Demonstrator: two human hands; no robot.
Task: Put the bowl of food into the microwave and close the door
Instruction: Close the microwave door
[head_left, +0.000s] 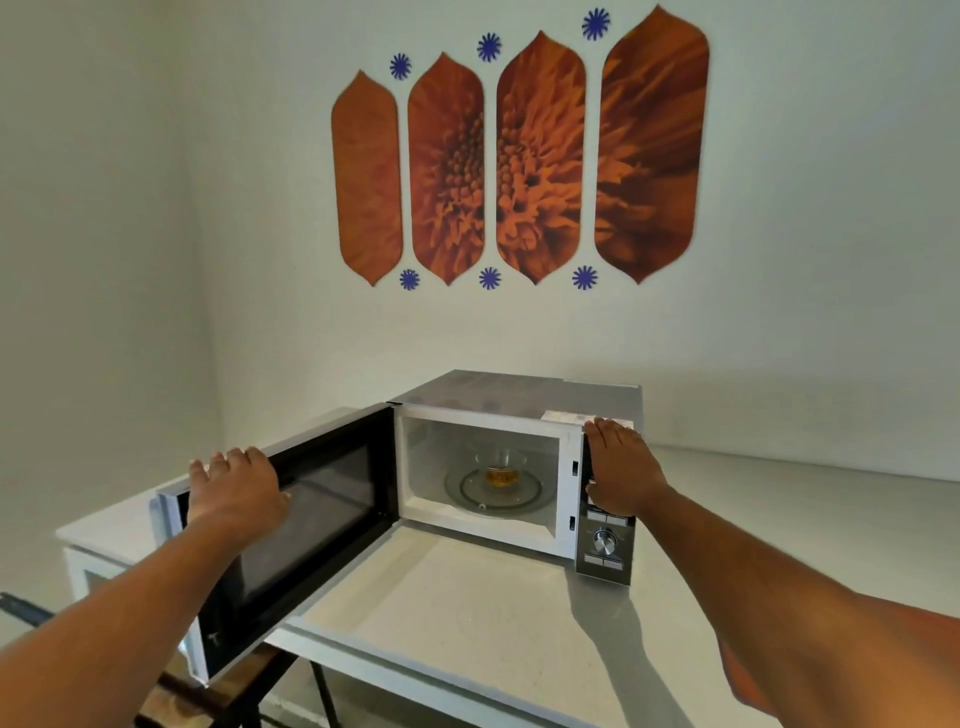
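A silver microwave (519, 397) stands on a white table with its door (311, 514) swung wide open to the left. Inside, a clear glass bowl (501, 470) with yellowish food sits on the glass turntable (467, 493). My left hand (234, 491) rests over the top edge of the open door, fingers curled on it. My right hand (621, 467) lies flat against the upper right front corner of the microwave, over the control panel (605, 545). Neither hand touches the bowl.
The white table (457, 613) extends in front of and to the right of the microwave. A lower white cabinet (104, 535) stands at left behind the door. Dark frame parts (249, 691) show under the table edge. The wall behind carries orange flower panels (519, 161).
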